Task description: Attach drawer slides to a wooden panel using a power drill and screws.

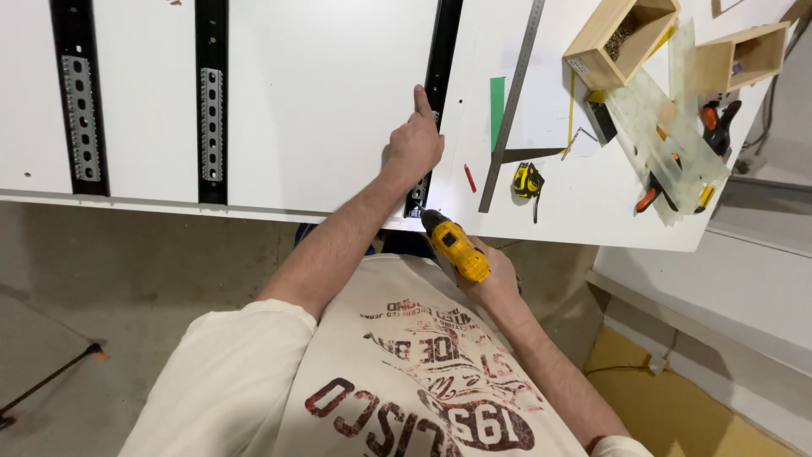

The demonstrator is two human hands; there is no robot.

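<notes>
While the left hand (412, 145) presses the black rail (441, 76), the right hand (491, 283) grips the yellow drill (455, 245), pointing up-left.

White bench (592, 211) w/ panel (313, 101), ruler (513, 101), tape (527, 179), boxes (622, 38).

Bright, even overhead light; the white bench (321, 85) glares nearly blown out, shadows stay soft, focus is sharp, and edges bend slightly.

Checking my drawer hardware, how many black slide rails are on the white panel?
3. One rail near the left edge, one right of it, and one under the left hand by the panel's right edge. More may lie out of frame.
</notes>
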